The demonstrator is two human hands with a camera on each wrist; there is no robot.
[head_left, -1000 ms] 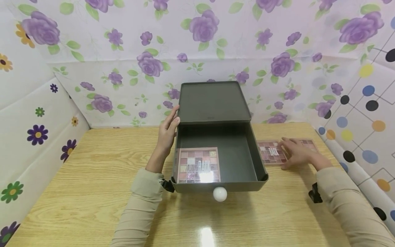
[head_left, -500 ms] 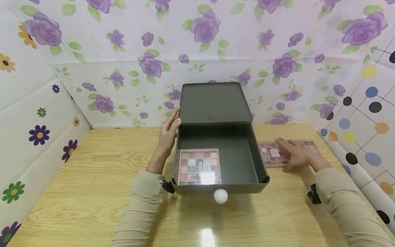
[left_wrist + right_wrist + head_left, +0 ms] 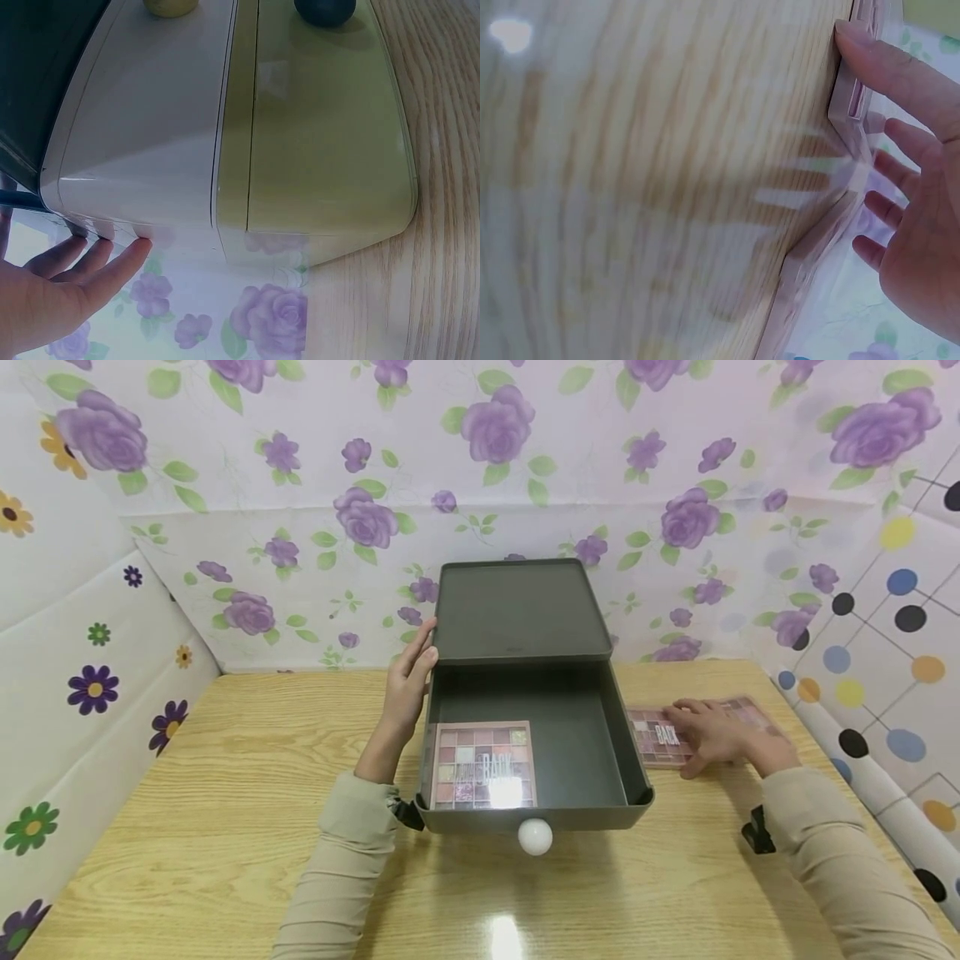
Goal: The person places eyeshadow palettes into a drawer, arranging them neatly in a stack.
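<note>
Left hand [image 3: 408,681] is resting flat against the left side of the dark drawer box [image 3: 521,610], fingers [image 3: 112,262] straight and together, gripping nothing. The box's drawer [image 3: 592,752] is standing pulled out toward the person, white knob [image 3: 535,836] at its front. One eyeshadow palette [image 3: 483,764] is lying flat in the drawer's front left corner. Right hand [image 3: 712,735] is lying on a second palette [image 3: 660,735], which is sitting on the worktop [image 3: 187,802] just right of the drawer; fingers spread over its top, thumb [image 3: 889,71] curling against its near edge, beginning a grip.
</note>
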